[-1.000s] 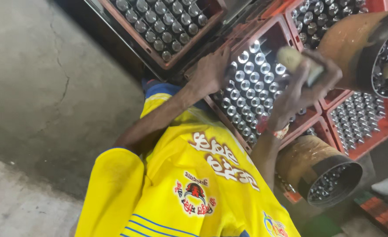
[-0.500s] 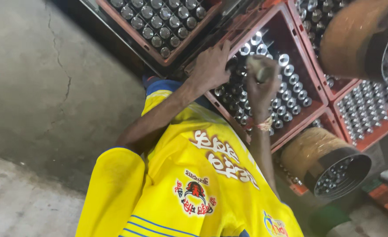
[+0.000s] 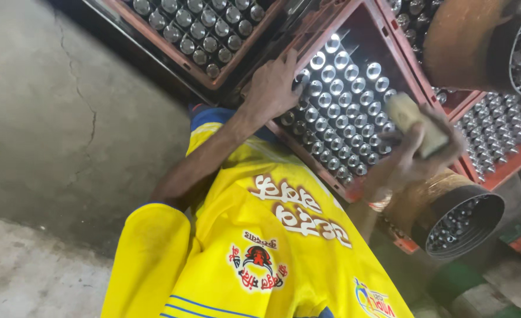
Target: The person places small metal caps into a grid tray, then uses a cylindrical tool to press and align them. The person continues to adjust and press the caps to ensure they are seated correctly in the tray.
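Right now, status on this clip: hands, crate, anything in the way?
Left hand flat on red crate edge, by the silver caps. Right hand gripping pale block above the caps. Rusty drum close alongside.

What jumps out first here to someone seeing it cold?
The bright yellow jersey fills the lower middle of the view. Above it, a red crate packed with shiny round metal caps sits tilted at upper centre, with the left hand resting flat on the caps near its edge. The right hand holds a pale wooden block over the crate's right side, just above a rusty brown cylinder holding more metal pieces.
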A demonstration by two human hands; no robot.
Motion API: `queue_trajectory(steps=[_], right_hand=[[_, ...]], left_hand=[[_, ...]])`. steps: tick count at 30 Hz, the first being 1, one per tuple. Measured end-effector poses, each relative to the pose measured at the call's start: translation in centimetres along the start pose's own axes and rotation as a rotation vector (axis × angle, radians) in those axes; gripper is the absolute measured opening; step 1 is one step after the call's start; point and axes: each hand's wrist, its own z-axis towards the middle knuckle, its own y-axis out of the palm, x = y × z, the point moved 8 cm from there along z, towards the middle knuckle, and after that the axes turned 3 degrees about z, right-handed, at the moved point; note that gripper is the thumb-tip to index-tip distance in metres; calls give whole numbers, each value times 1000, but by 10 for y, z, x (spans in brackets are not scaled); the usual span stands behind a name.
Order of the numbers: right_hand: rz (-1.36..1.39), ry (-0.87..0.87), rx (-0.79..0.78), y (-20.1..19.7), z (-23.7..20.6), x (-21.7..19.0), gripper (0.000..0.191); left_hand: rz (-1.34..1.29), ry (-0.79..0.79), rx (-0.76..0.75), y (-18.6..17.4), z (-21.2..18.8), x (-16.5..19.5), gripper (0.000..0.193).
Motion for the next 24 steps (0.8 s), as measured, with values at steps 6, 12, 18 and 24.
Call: queue_trajectory(steps=[6,12,18,24], right_hand=[[-424,-54,-548,16,-16,17,26],[-109,34,48,-23,-7,-8,33],[-139,411,-133,-39,-17,22,26],[-317,119,-142,-72,-9,27,20]], left_hand=[[-42,20,30,-1,2,6,55],[-3,-3,-3,3,3,8,54],[23,22,14,5,5,14,52],[27,18,-15,11,4,16,54]])
